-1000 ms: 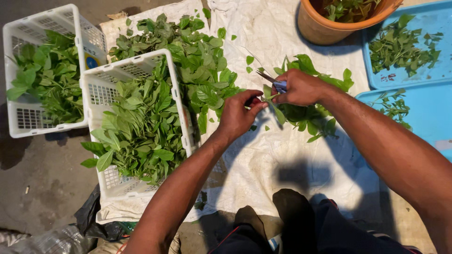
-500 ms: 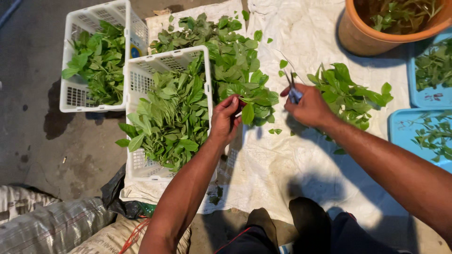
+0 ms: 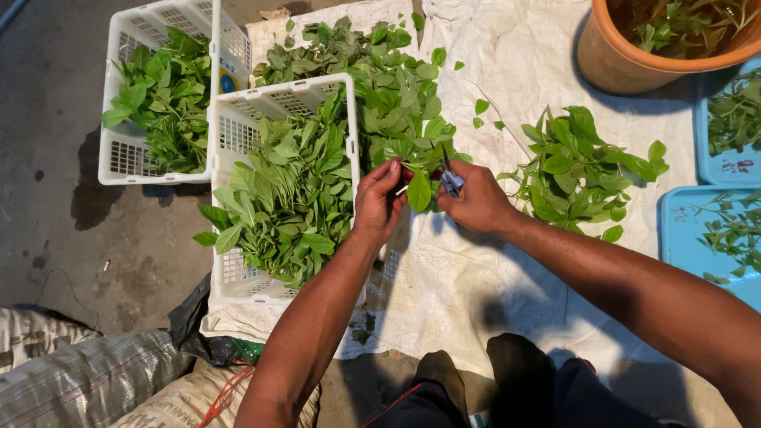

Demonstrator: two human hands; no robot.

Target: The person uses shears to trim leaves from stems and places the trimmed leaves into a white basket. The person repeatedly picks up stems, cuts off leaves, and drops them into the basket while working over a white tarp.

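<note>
Head view: left hand (image 3: 380, 204) pinched shut on a leafy sprig (image 3: 418, 188), held over the white cloth (image 3: 507, 63) just beside the nearer white crate (image 3: 238, 131) of leaves. Right hand (image 3: 478, 204) closed around small scissors (image 3: 450, 179), blades at the sprig. Loose leaf pile (image 3: 583, 162) right of the hands; orange pot (image 3: 610, 59) beyond.
</note>
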